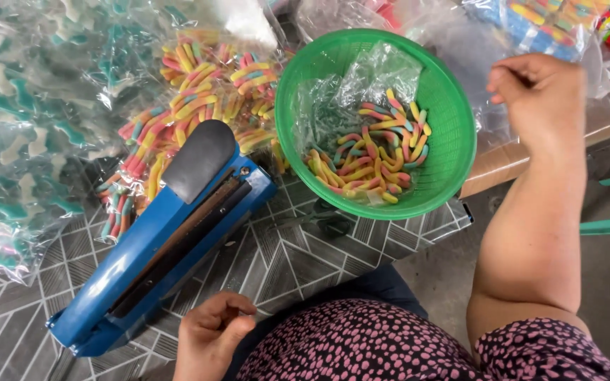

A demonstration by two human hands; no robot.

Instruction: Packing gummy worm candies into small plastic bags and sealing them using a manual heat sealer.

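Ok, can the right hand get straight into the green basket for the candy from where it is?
Probably yes. The right hand hangs loosely closed just beside the green basket, whose top is open, with the candy and a clear bag lying uncovered inside.

Head-worn view, steeply downward (close) over the lap-side table [305,261].
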